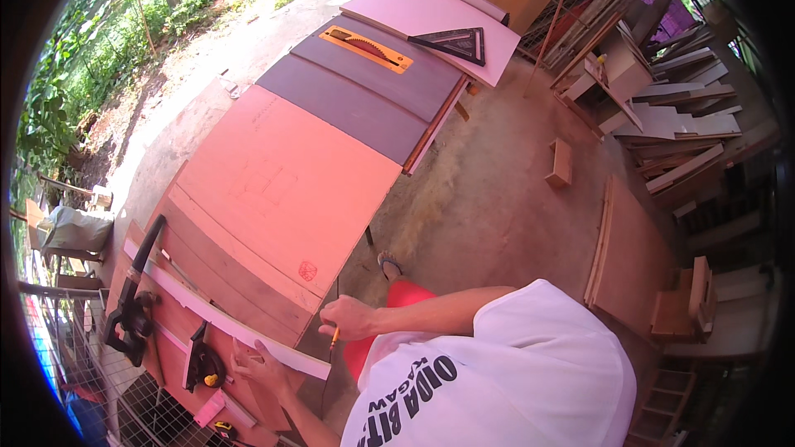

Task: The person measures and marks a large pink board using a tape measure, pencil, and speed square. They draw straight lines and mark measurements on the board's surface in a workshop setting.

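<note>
- While the person leans over the bench, the right hand holds a yellow pencil at the near edge of the large reddish plywood sheet; the fingers are closed around the pencil, its tip pointing down.
- The left hand rests flat on a long white strip that lies across the boards; the fingers are spread and pressed on the strip, gripping nothing.
- The white strip runs diagonally from the far left of the bench to a point between the two hands.
- A black power tool lies at the left end of the bench, just beyond the strip.
- A small black square with a yellow part sits just left of the left hand.
- A table saw top with an orange blade insert adjoins the far end of the plywood sheet.
- A dark triangular square lies on a pale panel beyond the saw.
- Stacked wood offcuts lie on the floor to the right.
</note>
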A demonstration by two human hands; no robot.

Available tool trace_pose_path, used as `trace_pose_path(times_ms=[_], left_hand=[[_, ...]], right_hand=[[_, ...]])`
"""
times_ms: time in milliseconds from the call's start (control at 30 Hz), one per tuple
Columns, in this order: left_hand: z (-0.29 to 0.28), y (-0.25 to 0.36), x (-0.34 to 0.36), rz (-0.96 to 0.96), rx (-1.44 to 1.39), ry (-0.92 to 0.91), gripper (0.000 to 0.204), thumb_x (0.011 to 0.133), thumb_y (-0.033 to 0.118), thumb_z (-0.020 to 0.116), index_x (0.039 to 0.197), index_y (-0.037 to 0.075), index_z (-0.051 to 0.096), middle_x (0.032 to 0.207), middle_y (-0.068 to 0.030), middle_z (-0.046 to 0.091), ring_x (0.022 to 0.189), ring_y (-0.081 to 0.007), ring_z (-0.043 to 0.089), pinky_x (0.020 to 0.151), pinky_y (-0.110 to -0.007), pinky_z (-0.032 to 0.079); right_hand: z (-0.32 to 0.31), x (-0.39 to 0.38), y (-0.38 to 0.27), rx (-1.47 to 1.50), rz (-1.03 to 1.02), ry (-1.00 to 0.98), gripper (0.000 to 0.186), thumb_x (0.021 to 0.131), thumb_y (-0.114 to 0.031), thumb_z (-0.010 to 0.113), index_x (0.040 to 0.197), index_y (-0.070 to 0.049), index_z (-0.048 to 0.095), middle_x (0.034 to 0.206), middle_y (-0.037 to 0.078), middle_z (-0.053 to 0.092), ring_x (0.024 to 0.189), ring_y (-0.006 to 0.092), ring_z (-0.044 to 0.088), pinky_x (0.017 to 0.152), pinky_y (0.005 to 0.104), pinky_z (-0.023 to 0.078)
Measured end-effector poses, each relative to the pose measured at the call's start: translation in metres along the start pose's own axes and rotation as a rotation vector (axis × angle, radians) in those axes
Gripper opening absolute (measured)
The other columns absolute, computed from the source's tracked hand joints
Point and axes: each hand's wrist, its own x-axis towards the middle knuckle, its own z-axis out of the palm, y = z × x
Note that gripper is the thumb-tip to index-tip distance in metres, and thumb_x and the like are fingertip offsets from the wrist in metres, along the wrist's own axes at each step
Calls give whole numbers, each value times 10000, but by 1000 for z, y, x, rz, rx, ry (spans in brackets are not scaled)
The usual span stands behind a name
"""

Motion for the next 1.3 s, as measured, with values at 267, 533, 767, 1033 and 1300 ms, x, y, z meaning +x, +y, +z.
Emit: trace_pose_path(times_ms=[267, 533, 767, 1033, 1300], left_hand=[[-13, -67, -48, -208, 310, 271, 456, 919, 303, 758, 1289, 50, 670, 1161, -211, 662, 1125, -421, 600, 1010, -568, 439], [3, 168, -38, -290, 301, 134, 465, 895, 169, 732, 1324, 24, 627, 1271, -193, 581, 1227, -397, 507, 1090, -525, 366], [5, 265, -16, -342, 220, 201, 429, 893, 126, 761, 1290, 30, 629, 1268, -152, 512, 1263, -356, 472, 1136, -503, 335], [53, 311, -49, -430, 103, 171, 389, 879, 100, 745, 1253, 48, 653, 1239, -143, 511, 1243, -348, 451, 1123, -488, 349], [56, 320, -50, -374, 0, 229, 297, 900, 86, 707, 1184, 17, 654, 1148, -123, 607, 1165, -307, 530, 1088, -460, 362]], right_hand=[[-347, -29, 237, 85, 548, 1050, 426, 1071, -412, 611, 983, -34, 784, 651, 33, 627, 615, 174, 598, 606, 375, 472], [-601, 101, 454, 1485, 679, 1389, 527, 946, -525, 786, 1150, -118, 521, 848, 36, 521, 555, 117, 363, 532, 304, 307], [-639, 102, 555, 1650, 776, 1311, 476, 1016, -549, 681, 856, -144, 487, 651, -54, 436, 472, 112, 278, 482, 290, 232], [-657, 119, 524, 1696, 966, 1125, 347, 993, -419, 718, 1012, -81, 643, 850, 27, 719, 567, 126, 494, 587, 304, 295], [-669, 111, 515, 1809, 1226, 1273, 212, 950, -265, 642, 1101, -118, 620, 892, 36, 683, 712, 164, 630, 654, 355, 370]])
